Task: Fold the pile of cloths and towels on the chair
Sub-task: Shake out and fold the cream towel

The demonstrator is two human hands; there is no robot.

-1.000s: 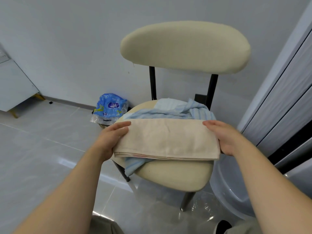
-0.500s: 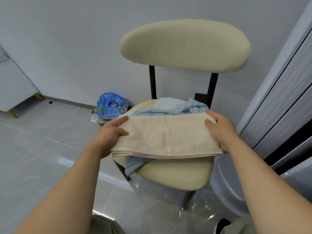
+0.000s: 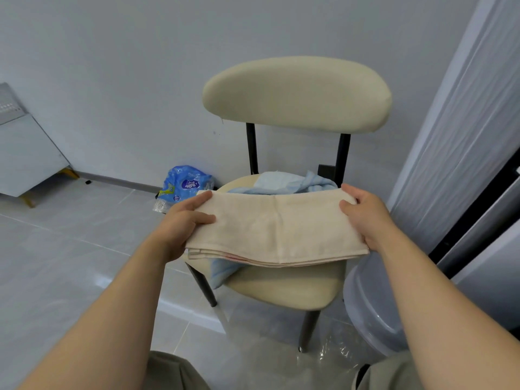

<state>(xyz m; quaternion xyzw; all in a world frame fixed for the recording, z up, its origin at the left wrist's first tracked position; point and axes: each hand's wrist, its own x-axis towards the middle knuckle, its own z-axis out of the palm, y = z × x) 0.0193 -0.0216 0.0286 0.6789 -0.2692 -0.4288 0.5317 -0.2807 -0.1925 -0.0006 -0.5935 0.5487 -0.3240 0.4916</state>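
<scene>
The folded beige towel [image 3: 277, 229] is held flat just above the near half of the chair seat [image 3: 284, 289], its long axis running left to right. The left hand [image 3: 180, 223] grips its left short end, thumb on top and fingers beneath. The right hand [image 3: 365, 218] grips the right short end the same way. A faint crease crosses the towel midway between the hands, so neither hand is nearer to it. The next fold probably means bringing one end across to meet the other. Under and beyond the towel, a crumpled light blue cloth [image 3: 284, 182] lies unfolded on the seat, one corner hanging off the near left edge. On the floor, a blue plastic pack [image 3: 184, 184] lies far left of the chair and a grey basin [image 3: 371, 311] stands to its right.
</scene>
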